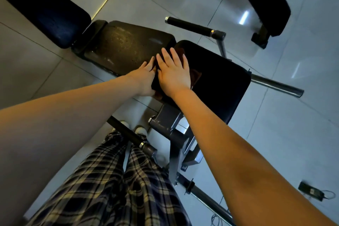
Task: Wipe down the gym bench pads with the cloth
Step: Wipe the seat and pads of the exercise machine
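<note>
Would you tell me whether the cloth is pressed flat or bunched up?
Flat: the right hand lies on the cloth with straight fingers, on the black pad.

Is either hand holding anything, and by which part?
Nothing is gripped. The right hand presses flat on the cloth; the left hand rests against its left edge.

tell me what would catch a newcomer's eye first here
Two bare arms reach to the middle, where the right hand lies flat on a brown cloth on a black bench pad, with the left hand beside it at the pad's edge. Just beyond lies a scuffed pad, and plaid trousers fill the bottom of the view.
</note>
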`<state>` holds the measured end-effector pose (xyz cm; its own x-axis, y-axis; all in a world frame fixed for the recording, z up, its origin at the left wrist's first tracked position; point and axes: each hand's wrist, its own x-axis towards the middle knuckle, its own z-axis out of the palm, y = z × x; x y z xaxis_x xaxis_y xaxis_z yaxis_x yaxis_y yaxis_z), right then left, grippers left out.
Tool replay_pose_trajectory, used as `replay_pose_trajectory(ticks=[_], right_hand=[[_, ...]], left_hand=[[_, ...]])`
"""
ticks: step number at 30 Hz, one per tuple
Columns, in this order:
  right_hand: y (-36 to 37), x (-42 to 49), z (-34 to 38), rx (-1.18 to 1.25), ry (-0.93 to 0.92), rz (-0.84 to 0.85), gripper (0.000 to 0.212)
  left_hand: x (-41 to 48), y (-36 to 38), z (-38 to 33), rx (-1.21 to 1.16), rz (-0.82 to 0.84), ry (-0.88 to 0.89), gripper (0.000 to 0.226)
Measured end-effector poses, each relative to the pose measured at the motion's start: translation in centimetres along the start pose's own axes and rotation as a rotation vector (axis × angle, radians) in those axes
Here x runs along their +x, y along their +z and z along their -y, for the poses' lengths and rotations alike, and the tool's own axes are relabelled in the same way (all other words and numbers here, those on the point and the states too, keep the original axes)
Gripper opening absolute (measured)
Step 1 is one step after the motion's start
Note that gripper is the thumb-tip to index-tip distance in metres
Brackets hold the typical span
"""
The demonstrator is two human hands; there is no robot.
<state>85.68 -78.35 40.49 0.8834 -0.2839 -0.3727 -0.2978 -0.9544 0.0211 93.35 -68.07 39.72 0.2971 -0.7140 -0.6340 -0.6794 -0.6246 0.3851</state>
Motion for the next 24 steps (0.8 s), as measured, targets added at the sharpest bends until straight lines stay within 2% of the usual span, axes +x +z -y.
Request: replay_pose_trajectory(ticks=[5, 9, 14, 19, 22, 24], right_hand=[[0.9, -6.1, -2.0, -0.04, -0.122, -0.011, 0.055], [3.0, -11.4, -3.8, -0.127, -0.195, -0.061, 0.054], [2.0, -8.0, -3.3, -0.143, -0.236, -0.028, 0.056], [0.7, -3.6, -0.5, -0.113, -0.156, -0.013, 0.054], [0.6, -4.3, -0.7, -0.108, -0.185, 0.017, 0.055], [1.0, -6.6, -1.8, -0.123, -0.256, -0.027, 0.056]], left_hand=[[-0.2, -0.2, -0.6, -0.006, 0.034, -0.079, 0.116], [-0.4, -0.3, -0.7, 0.01, 0.062, -0.076, 0.118], [-0.1, -1.2, 0.4, -0.029, 0.122, -0.024, 0.118], [-0.1, -1.1, 1.2, -0.129, 0.054, -0.017, 0.122], [-0.1, -1.2, 1.4, -0.179, 0.01, -0.03, 0.121], [-0.2, -0.9, 1.2, -0.183, 0.008, -0.025, 0.119]])
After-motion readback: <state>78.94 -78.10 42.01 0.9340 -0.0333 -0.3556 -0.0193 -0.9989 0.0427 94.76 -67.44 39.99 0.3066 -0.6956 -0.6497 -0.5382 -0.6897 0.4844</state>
